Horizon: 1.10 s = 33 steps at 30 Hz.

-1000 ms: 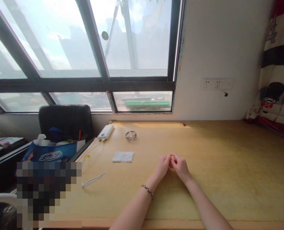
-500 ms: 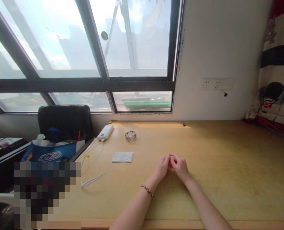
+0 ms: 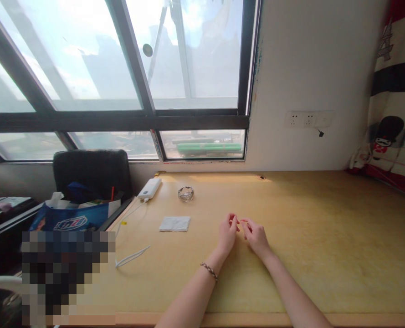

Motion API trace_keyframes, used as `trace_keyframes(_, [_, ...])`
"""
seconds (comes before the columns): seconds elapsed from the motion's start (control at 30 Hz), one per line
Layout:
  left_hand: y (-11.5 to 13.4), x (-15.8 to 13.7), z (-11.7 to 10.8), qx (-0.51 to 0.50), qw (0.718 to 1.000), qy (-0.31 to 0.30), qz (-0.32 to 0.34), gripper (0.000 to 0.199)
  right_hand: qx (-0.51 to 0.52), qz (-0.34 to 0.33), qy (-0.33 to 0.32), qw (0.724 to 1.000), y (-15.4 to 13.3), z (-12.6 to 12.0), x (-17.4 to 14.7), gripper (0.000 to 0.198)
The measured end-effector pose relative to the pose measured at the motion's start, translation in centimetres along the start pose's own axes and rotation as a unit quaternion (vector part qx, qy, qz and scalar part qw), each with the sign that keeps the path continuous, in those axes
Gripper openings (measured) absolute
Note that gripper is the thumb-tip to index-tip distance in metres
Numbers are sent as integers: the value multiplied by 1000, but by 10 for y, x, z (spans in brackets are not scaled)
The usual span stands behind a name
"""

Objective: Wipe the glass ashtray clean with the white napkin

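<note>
Head view: The left hand [image 3: 228, 234] and right hand [image 3: 256, 237] rest above the table [image 3: 325, 255], fingertips close together. Fingers of both hands are loosely curled; whether anything small is pinched cannot be determined. The folded white tissue [image 3: 175, 223] lies flat, left of the left hand. Beyond it stands a round glass dish [image 3: 186, 194]. A white device [image 3: 150, 189] occupies the left table edge; its white cable [image 3: 132, 257] loops nearer the person. A blue bag [image 3: 70, 222] sits beside the table, before a black chair [image 3: 91, 171].
</note>
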<state>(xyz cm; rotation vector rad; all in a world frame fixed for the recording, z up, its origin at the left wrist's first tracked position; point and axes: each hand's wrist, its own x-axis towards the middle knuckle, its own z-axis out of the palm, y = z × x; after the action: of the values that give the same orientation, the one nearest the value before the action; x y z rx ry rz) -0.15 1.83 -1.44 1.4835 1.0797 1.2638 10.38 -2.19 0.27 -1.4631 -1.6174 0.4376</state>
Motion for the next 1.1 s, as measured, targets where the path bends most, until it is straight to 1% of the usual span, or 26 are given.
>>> trace_keyframes(0.17, [2, -2, 1, 4, 999, -46, 9, 30, 32, 11, -2, 999, 2, 2, 1, 38])
trace_keyframes(0.8, [2, -3, 2, 15, 998, -60, 12, 29, 17, 11, 12, 1000, 9, 3, 2, 35])
trace_keyframes(1.1, [1, -3, 1, 34, 997, -72, 16, 32, 9, 11, 14, 1000, 12, 4, 1, 32])
